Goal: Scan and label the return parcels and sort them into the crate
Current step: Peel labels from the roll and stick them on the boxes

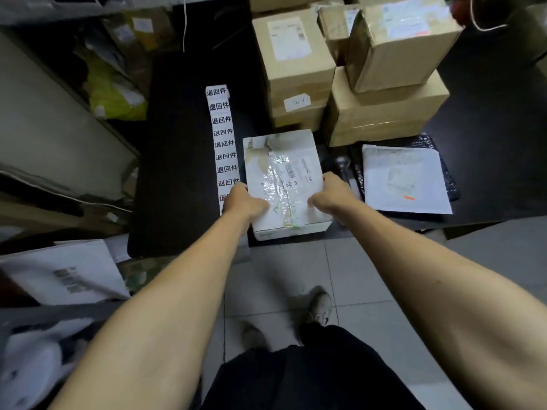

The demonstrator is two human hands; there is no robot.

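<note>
Both hands hold a white box at the near edge of the dark desk.

Dark desk (177, 173) is under & past the hands. Brown boxes (384, 108) are piled up past the hands, to the right, at the back of the desk. White flat mailer (405, 179) lies on a black bubble bag (444, 161), just right of the right hand. White box (284, 184), w/ shiny tape & a small label on top, sits btw the hands; its near end hangs a bit over the desk edge. Strip of stickers (222, 137) w/ black print runs away from the left hand, just beside the box. Left hand (242, 202) grips the box's left side, thumb on top. Right hand (331, 193) grips the right side, fingers curled round the edge.
</note>
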